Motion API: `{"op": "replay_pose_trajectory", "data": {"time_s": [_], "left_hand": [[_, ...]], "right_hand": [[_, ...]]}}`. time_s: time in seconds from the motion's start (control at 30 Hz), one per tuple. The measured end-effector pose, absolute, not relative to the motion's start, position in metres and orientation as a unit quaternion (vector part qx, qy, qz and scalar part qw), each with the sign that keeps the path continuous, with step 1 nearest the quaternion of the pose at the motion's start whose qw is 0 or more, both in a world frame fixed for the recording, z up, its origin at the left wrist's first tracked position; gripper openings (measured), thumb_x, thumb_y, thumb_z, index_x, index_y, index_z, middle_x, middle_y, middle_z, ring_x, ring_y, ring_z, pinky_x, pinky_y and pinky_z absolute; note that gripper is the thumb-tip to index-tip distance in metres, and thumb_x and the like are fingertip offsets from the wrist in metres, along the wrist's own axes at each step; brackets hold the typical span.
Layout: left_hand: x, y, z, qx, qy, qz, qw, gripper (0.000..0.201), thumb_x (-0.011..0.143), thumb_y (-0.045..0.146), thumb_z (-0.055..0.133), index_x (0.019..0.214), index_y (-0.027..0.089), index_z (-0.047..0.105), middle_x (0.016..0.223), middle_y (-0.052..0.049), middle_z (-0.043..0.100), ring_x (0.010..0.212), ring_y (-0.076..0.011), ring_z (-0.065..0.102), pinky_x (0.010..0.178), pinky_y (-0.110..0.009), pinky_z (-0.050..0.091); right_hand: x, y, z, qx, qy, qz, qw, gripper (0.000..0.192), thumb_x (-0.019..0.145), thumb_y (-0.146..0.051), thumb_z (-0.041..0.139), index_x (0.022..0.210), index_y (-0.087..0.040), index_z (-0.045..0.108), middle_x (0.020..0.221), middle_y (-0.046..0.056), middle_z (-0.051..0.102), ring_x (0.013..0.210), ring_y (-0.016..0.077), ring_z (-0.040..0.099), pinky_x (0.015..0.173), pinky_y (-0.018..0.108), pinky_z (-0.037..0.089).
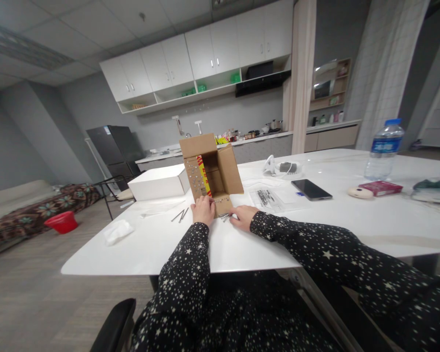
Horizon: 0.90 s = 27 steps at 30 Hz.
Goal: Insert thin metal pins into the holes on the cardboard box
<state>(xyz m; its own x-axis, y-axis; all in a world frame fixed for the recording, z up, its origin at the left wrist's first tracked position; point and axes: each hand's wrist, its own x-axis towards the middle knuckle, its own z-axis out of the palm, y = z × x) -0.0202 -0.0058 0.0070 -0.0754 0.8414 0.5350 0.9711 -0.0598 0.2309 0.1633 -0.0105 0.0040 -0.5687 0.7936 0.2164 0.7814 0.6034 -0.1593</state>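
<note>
An open cardboard box (214,171) stands on the white table, with its flaps spread. Rows of small silver heads dot its left flap (194,176), beside a yellow and red strip of tape, and more dot the lower flap. My left hand (203,211) is closed at the lower left edge of the box. Several nails (223,216) lie in front of the lower flap. My right hand (243,216) has its fingertips pinched at these nails; what sits between them is too small to see clearly. More loose nails (179,215) lie left of my left hand.
Behind my left hand is a white box (160,182); a crumpled tissue (118,231) lies near the left edge. To the right are a plastic bag (267,199), a phone (311,189), a white corded device (284,167), a maroon box (383,187) and a water bottle (384,151).
</note>
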Motion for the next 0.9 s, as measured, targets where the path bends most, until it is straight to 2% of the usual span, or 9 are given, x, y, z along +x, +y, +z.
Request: {"op": "replay_pose_trajectory", "data": {"time_s": [0.23,0.57,0.9], "left_hand": [[-0.0183,-0.0061,0.0077,-0.662,-0.676,-0.303,0.117,0.019,0.087,0.03,0.039,0.093,0.02,0.054,0.102,-0.009,0.059,0.099,-0.0239,0.05,0.087,-0.042,0.033],[-0.0191,-0.0043,0.007,-0.664,-0.666,-0.328,0.092,0.01,0.08,0.029,0.05,0.087,0.022,0.051,0.089,-0.004,0.064,0.095,-0.0232,0.054,0.085,-0.041,0.032],[-0.0192,-0.0078,0.0145,-0.61,-0.627,-0.469,0.12,0.006,0.077,0.026,0.05,0.081,0.021,0.048,0.076,0.001,0.062,0.079,-0.0171,0.058,0.08,-0.034,0.037]], "right_hand": [[0.1629,-0.0088,0.0018,-0.446,-0.885,0.023,0.133,0.035,0.082,-0.038,0.042,0.108,-0.026,0.063,0.098,0.007,0.067,0.089,0.0226,0.062,0.071,0.031,0.044],[0.1639,-0.0135,0.0078,-0.442,-0.887,0.031,0.128,0.035,0.083,-0.037,0.042,0.109,-0.025,0.063,0.099,0.007,0.068,0.09,0.0228,0.062,0.072,0.03,0.044],[0.1629,-0.0094,0.0026,-0.442,-0.887,0.022,0.13,0.034,0.082,-0.037,0.042,0.107,-0.025,0.063,0.095,0.007,0.068,0.088,0.0222,0.062,0.069,0.03,0.043]]}}
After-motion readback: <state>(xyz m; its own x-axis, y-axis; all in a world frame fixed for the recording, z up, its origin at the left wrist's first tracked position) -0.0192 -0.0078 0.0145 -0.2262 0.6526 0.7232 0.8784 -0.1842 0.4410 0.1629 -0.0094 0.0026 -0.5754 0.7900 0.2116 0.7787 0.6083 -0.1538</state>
